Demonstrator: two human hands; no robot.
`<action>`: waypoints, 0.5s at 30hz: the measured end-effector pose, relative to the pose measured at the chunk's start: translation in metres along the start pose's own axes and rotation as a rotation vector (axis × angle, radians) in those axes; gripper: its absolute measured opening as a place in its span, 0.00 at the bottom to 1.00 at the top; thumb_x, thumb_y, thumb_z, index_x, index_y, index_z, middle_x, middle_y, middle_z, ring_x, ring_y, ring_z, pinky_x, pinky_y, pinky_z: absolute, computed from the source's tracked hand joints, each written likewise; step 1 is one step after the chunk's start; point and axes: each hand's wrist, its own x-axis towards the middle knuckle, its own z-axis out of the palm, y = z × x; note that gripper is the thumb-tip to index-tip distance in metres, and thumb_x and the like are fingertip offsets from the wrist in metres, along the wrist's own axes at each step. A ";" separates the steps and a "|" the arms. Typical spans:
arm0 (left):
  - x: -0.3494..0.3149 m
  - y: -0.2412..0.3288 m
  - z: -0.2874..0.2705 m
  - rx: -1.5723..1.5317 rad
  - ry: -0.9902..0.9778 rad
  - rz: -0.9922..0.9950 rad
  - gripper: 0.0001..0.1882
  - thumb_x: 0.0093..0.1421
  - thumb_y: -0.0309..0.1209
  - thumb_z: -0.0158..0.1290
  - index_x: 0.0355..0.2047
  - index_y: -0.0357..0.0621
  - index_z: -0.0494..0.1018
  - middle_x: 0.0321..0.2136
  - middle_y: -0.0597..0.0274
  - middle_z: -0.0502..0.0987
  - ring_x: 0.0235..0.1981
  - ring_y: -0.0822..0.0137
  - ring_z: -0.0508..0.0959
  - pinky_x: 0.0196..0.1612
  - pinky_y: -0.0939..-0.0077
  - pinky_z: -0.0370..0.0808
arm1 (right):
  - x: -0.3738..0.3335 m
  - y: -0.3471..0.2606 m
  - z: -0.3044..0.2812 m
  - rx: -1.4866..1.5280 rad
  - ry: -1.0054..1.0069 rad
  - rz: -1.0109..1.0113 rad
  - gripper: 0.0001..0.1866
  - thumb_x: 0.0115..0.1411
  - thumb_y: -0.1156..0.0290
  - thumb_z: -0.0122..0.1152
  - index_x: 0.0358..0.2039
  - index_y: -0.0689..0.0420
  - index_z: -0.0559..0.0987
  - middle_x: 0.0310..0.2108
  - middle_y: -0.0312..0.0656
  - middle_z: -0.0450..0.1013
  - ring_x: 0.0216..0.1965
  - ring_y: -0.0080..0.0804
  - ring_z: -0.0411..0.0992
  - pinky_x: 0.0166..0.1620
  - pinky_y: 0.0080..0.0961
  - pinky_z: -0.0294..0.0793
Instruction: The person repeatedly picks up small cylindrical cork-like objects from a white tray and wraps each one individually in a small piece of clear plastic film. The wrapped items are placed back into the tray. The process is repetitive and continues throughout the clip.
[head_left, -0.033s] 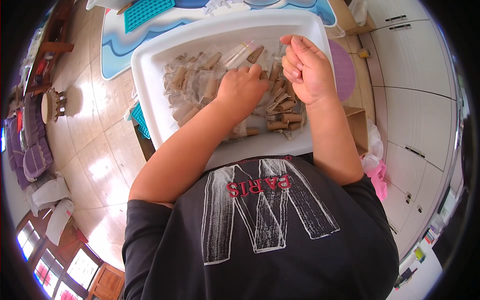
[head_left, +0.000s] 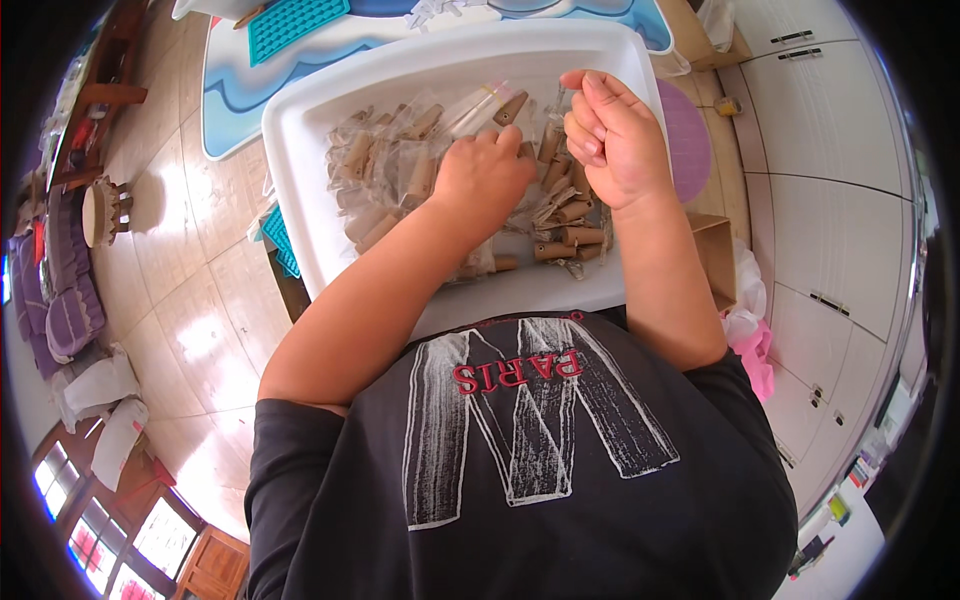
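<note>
A large white plastic tub [head_left: 290,190] in front of me holds many short brown tubes [head_left: 581,236] and clear plastic bags [head_left: 470,112], some of the tubes inside bags. My left hand [head_left: 485,183] is down in the middle of the pile with its fingers bent; its fingertips are hidden. Just beyond its knuckles lies a brown tube [head_left: 511,107] with a small hole, beside a clear bag. Over the tub's right side, my right hand [head_left: 622,140] is closed, index finger and thumb toward the left. Some clear plastic shows below its fingertips, but whether it is gripped is unclear.
The tub rests by a blue-and-white patterned table [head_left: 225,110] bearing a teal textured tray [head_left: 297,28]. A purple round stool seat [head_left: 688,140] and an open cardboard box [head_left: 712,258] stand at the right, before white cabinets [head_left: 835,230]. A small stool [head_left: 103,212] is at left.
</note>
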 end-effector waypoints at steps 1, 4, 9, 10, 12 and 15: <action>0.001 0.000 -0.004 -0.019 0.055 -0.003 0.08 0.45 0.27 0.54 0.28 0.51 0.72 0.31 0.62 0.69 0.30 0.61 0.74 0.32 0.68 0.72 | 0.000 -0.001 0.000 -0.016 0.014 -0.012 0.11 0.61 0.66 0.49 0.35 0.62 0.73 0.13 0.27 0.55 0.14 0.15 0.52 0.16 0.12 0.47; -0.002 -0.005 -0.027 -0.101 0.165 -0.074 0.08 0.45 0.27 0.55 0.29 0.50 0.72 0.29 0.60 0.71 0.32 0.60 0.75 0.33 0.68 0.72 | -0.001 -0.002 -0.001 -0.071 0.043 -0.046 0.12 0.63 0.66 0.45 0.36 0.61 0.72 0.13 0.27 0.54 0.14 0.13 0.51 0.16 0.11 0.46; -0.013 -0.006 -0.075 -0.366 0.206 -0.355 0.10 0.47 0.26 0.57 0.31 0.45 0.71 0.26 0.56 0.73 0.27 0.60 0.75 0.30 0.70 0.72 | -0.003 -0.001 -0.001 -0.309 0.090 -0.080 0.13 0.62 0.64 0.49 0.37 0.62 0.73 0.15 0.26 0.57 0.15 0.12 0.52 0.17 0.10 0.48; -0.017 -0.008 -0.078 -0.404 0.246 -0.360 0.11 0.47 0.26 0.57 0.32 0.43 0.71 0.26 0.57 0.74 0.26 0.62 0.75 0.29 0.72 0.71 | -0.003 0.001 0.000 -0.379 0.098 -0.103 0.14 0.61 0.63 0.50 0.37 0.62 0.74 0.16 0.26 0.58 0.16 0.11 0.52 0.18 0.09 0.48; -0.021 -0.013 -0.083 -0.481 0.324 -0.368 0.12 0.48 0.26 0.58 0.34 0.41 0.71 0.26 0.59 0.75 0.23 0.65 0.74 0.27 0.76 0.71 | -0.003 0.005 0.004 -0.518 0.116 -0.150 0.15 0.60 0.61 0.52 0.38 0.62 0.75 0.18 0.25 0.60 0.17 0.10 0.53 0.20 0.09 0.49; -0.026 -0.017 -0.076 -0.724 0.376 -0.462 0.12 0.48 0.28 0.59 0.32 0.40 0.72 0.24 0.58 0.75 0.22 0.64 0.75 0.26 0.74 0.71 | -0.006 0.004 0.011 -0.665 0.042 -0.079 0.14 0.59 0.63 0.55 0.39 0.60 0.75 0.21 0.26 0.64 0.21 0.11 0.57 0.25 0.09 0.57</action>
